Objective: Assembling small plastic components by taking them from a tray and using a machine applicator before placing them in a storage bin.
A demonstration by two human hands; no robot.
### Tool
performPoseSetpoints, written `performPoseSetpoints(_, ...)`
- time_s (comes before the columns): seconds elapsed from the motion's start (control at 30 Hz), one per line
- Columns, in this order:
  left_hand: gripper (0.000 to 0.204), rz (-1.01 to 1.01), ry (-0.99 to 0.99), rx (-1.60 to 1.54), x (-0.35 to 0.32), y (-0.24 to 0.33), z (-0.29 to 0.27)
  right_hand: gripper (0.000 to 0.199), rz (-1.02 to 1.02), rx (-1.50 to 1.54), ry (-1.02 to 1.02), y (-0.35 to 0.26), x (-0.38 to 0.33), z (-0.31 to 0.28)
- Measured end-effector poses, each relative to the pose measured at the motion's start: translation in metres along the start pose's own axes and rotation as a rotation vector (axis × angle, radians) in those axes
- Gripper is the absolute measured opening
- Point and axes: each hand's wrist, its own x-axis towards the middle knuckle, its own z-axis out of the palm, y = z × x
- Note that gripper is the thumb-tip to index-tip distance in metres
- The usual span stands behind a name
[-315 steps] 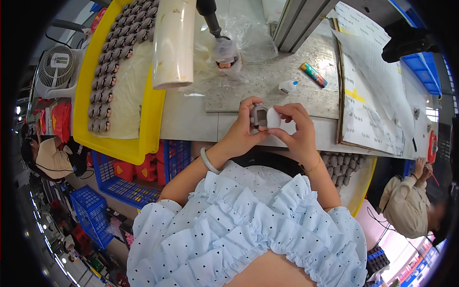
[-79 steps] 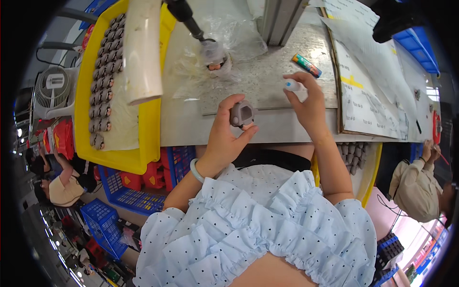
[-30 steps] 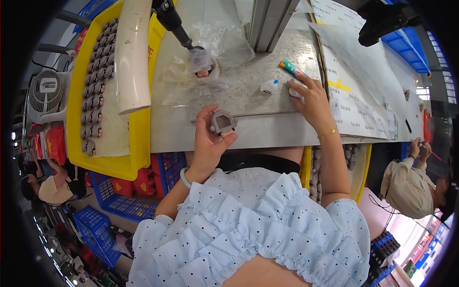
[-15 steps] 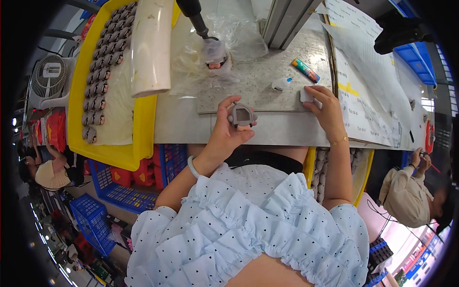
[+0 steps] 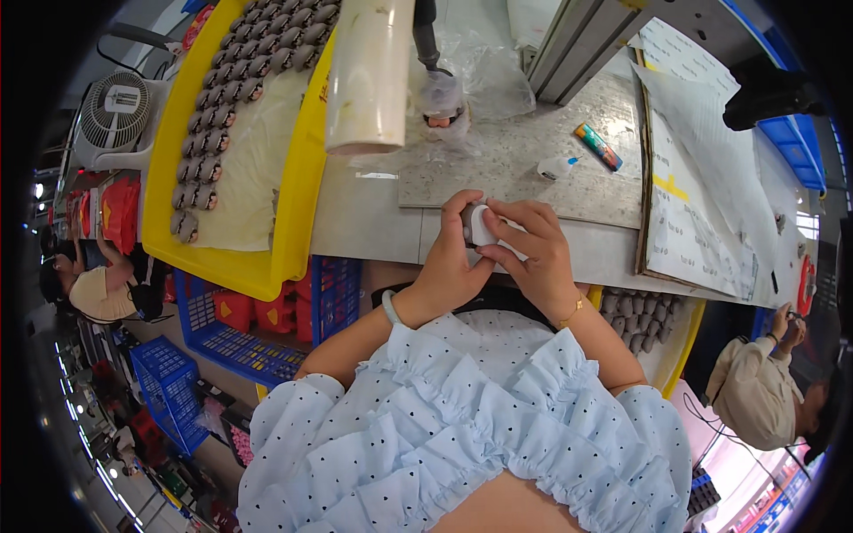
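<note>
Dozens grey parts in yellow tray; hands hold one.

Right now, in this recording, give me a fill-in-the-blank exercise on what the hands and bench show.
1. Both hands, left hand and right hand, hold one small grey and ____ part.
2. The long tray of dark round parts is ____ in colour.
3. The left wrist wears a pale ____.
4. The small fan stands to the person's ____.

Missing words: white; yellow; bracelet; left
</note>
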Motion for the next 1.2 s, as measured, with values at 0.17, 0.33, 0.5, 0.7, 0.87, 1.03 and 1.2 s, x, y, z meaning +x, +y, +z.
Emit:
performPoseSetpoints(0.17, 0.047, -0.308, -0.006, -1.171, 0.009, -0.001, -0.034, 0.040, -0.164, -0.156, 0.019, -0.019, 0.044, -0.008)
performPoseSetpoints(0.33, 0.025, -0.416, 0.127, -0.931, 0.020, -0.003, -0.047, 0.041, -0.803, -0.114, 0.014, -0.054, 0.143, -0.003)
performPoseSetpoints(0.5, 0.026, -0.414, 0.078, -0.976, 0.012, 0.000, -0.053, 0.034, -0.863, -0.136, 0.315, -0.126, 0.223, -0.053)
performPoseSetpoints(0.7, 0.048, -0.346, 0.118, -1.013, -0.009, -0.001, -0.079, 0.017, -0.703, 0.112, 0.635, -0.070, 0.179, -0.015)
performPoseSetpoints(0.87, 0.070, -0.312, 0.197, -0.762, 0.008, -0.019, -0.088, 0.039, -0.042, -0.144, 0.397, 0.029, 0.117, 0.047)
performPoseSetpoints(1.03, 0.077, -0.160, 0.203, -0.446, 0.045, -0.029, -0.096, 0.048, -0.017, -0.331, -0.068, 0.029, 0.152, 0.033)
performPoseSetpoints(1.2, 0.076, -0.135, 0.291, -0.392, 0.060, -0.043, -0.103, 0.051, 0.154, -0.003, 0.088, 0.040, 0.131, 0.054)
